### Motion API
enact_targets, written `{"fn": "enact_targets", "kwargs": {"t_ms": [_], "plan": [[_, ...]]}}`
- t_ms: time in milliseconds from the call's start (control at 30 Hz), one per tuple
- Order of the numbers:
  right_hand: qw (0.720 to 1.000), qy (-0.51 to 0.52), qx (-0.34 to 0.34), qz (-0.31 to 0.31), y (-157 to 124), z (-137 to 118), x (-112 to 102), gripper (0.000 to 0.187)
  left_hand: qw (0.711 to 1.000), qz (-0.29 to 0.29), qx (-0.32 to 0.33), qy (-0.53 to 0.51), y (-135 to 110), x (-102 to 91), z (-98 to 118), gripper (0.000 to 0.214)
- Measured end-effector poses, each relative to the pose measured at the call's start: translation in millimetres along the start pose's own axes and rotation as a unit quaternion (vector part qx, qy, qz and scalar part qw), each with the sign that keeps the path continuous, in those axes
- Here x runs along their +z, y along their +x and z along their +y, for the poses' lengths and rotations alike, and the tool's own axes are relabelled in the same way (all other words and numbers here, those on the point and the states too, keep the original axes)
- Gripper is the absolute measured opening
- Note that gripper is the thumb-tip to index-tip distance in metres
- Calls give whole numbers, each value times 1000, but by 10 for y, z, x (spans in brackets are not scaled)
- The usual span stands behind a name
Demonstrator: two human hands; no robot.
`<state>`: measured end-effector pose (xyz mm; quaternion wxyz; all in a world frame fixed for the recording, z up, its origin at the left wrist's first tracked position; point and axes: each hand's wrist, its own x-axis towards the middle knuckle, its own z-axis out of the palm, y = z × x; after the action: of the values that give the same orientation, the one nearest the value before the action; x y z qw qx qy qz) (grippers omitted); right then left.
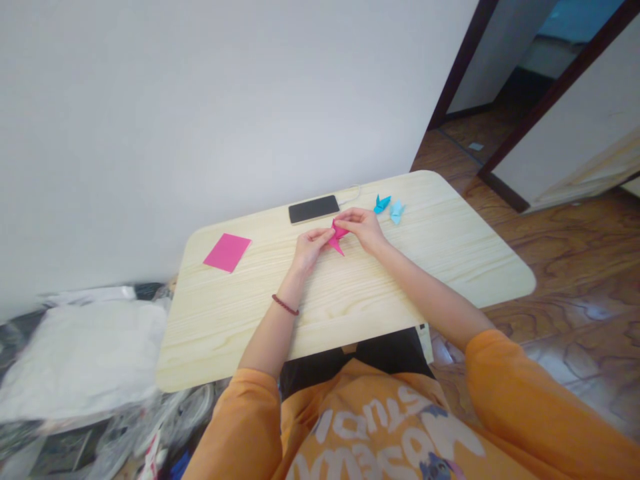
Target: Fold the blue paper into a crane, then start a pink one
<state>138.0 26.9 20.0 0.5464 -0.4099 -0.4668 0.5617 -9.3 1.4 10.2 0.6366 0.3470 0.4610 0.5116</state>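
Between my hands is a folded piece of magenta origami paper point(337, 237), with a pointed end angling down toward me. My left hand point(310, 248) pinches its near side, and my right hand point(363, 229) grips its far side with the fingertips. Part of the fold is hidden by my fingers. A dark red bead bracelet point(285, 305) circles my left wrist. To the left lies a flat sheet of magenta paper point(227, 253). Beyond my right hand are a blue origami figure point(382, 204) and a paler blue one point(397, 212).
A light wood-grain desk point(350, 293) with rounded corners stands against a white wall. A black smartphone point(314, 209) with a cable lies at its far edge. A white bag point(80, 360) and clutter sit on the floor to the left.
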Motion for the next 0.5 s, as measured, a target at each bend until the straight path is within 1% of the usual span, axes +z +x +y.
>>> {"fn": "enact_targets", "kwargs": {"t_ms": [200, 400, 500], "plan": [[1000, 1, -1, 6, 8, 13, -1, 30, 1000, 11, 13, 7, 2, 12, -6, 32], [1000, 1, 11, -7, 24, 27, -12, 31, 1000, 19, 8, 10, -6, 18, -3, 28], [1000, -1, 10, -10, 32, 41, -18, 30, 1000, 11, 3, 13, -17, 19, 6, 29]]}}
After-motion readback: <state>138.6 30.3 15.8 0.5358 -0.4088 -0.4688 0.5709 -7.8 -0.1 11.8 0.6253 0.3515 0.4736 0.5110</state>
